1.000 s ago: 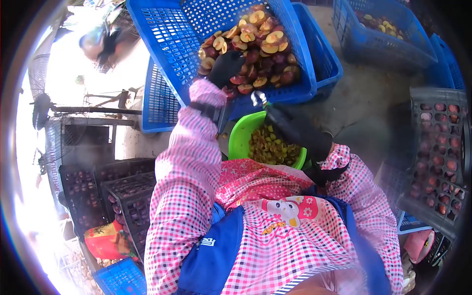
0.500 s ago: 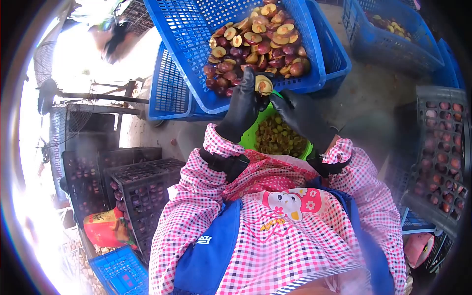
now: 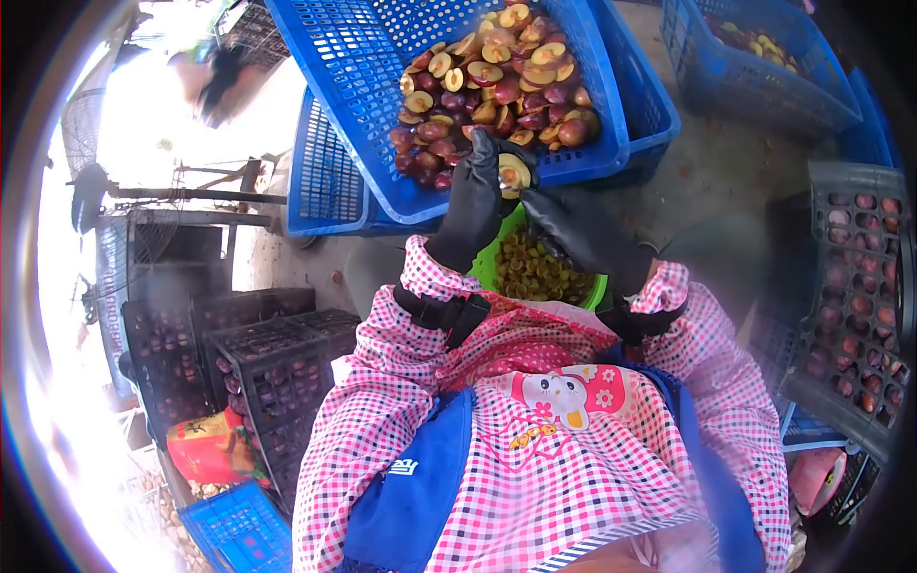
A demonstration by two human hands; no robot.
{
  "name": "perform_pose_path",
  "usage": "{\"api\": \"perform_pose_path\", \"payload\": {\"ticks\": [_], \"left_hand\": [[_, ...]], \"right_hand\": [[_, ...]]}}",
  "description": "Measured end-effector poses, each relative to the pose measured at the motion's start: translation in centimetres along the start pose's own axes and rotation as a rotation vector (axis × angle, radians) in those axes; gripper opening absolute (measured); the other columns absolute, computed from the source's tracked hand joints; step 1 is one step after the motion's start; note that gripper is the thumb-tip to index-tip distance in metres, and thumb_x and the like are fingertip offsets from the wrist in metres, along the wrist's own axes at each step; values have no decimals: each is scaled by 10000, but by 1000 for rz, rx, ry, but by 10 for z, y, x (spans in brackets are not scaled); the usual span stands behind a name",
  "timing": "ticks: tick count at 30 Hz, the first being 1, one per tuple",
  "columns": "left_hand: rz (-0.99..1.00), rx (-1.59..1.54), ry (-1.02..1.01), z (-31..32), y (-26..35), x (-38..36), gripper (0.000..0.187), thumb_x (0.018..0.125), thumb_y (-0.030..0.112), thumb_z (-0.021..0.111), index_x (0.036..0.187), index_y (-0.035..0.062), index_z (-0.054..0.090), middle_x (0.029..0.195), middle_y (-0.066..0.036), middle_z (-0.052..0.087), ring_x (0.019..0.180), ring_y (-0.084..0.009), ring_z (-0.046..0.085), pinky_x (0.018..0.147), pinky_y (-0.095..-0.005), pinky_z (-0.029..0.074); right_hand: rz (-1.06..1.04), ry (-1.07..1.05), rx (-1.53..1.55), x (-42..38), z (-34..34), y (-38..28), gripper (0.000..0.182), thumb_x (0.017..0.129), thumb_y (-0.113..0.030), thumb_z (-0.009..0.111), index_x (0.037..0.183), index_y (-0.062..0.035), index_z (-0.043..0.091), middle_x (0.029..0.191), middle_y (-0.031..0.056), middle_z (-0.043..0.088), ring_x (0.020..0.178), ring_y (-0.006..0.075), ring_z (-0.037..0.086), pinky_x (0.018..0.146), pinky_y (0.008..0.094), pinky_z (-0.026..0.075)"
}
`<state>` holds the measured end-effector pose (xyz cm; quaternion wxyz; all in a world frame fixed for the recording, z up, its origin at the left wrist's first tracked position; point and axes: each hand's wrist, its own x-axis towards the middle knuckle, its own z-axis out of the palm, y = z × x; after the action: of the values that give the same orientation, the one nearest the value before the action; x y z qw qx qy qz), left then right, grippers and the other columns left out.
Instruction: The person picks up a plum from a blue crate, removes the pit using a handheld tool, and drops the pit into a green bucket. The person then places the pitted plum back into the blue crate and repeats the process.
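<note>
My left hand, in a black glove, is closed around a halved plum, its yellow cut face turned towards me. Close beside it, my right hand, also gloved in black, has its fingers pinched together just right of the fruit. It seems to grip a small tool, whose green part showed earlier and is now mostly hidden. Below both hands stands a bright green bucket holding many greenish-brown pieces. Just beyond them, a blue crate holds halved plums, some cut side up.
Another blue crate sits under the plum crate. More blue crates stand at the upper right. Black crates of plums flank me, on the left and right. A red bag and blue basket lie lower left.
My right hand has shifted slightly left and down, and the green tool part at its fingertips is no longer visible. My left hand still holds the plum half, turned a little.
</note>
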<state>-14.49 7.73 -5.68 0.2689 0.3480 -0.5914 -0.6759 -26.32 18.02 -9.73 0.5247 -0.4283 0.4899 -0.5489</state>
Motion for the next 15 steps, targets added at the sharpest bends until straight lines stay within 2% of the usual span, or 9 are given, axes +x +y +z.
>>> {"api": "perform_pose_path", "payload": {"ticks": [4,6,7,8,9,11,12,13,15], "left_hand": [[74,-66,-45,7,-7,9,703,930,687,305,893,59,619,702,-38,605,544,-97,509,467,-218,368],[131,-144,-69,16,-7,12,722,914,712,304,901,61,617,714,-47,608,562,-113,529,491,-225,401],[-21,-315,-4,22,-3,11,736,902,730,304,916,63,615,735,-54,612,598,-132,552,529,-244,434],[-176,-484,63,26,0,11,751,889,748,304,931,64,613,756,-60,616,634,-150,575,568,-263,467],[-174,-485,60,16,0,21,751,889,748,304,931,64,613,756,-60,616,634,-150,575,568,-263,467],[-212,-302,-266,-4,13,48,753,889,750,310,954,62,609,798,-54,622,700,-169,599,633,-292,498],[35,-108,-147,0,19,54,759,892,744,318,989,50,611,752,-46,610,698,-182,606,645,-292,506],[-122,-111,-177,-11,27,70,753,919,713,313,990,36,634,744,-51,633,704,-186,619,675,-296,516],[52,246,-45,-23,24,112,661,948,621,404,1001,15,663,777,-75,673,734,-185,638,713,-319,527]], "right_hand": [[297,-311,436,-10,-13,-23,473,1003,-455,435,826,-42,583,533,-28,461,424,71,430,408,226,317],[404,-416,905,-13,-9,-25,479,1007,-473,409,767,-83,548,495,-47,400,368,41,351,354,202,236],[401,-412,903,-14,-10,-27,479,1007,-473,409,767,-83,548,495,-47,400,368,41,351,354,202,236],[330,-447,774,-15,-13,-31,475,1005,-464,417,776,-75,563,520,-32,437,389,52,378,374,208,261],[258,-482,642,-16,-15,-34,472,1004,-455,424,784,-67,578,546,-17,474,409,62,406,393,213,287],[192,-467,434,-17,-16,-35,459,1000,-442,440,819,-54,604,602,0,522,455,70,450,432,224,333],[132,-443,232,-18,-17,-34,449,995,-429,457,854,-41,630,659,16,570,500,79,494,472,235,379],[130,-432,231,-18,-15,-31,449,995,-429,457,854,-41,630,659,16,570,500,79,494,472,235,379],[-9,-353,-254,-18,-5,-19,393,985,-389,497,944,-33,660,772,19,621,603,84,541,573,262,441]]}}
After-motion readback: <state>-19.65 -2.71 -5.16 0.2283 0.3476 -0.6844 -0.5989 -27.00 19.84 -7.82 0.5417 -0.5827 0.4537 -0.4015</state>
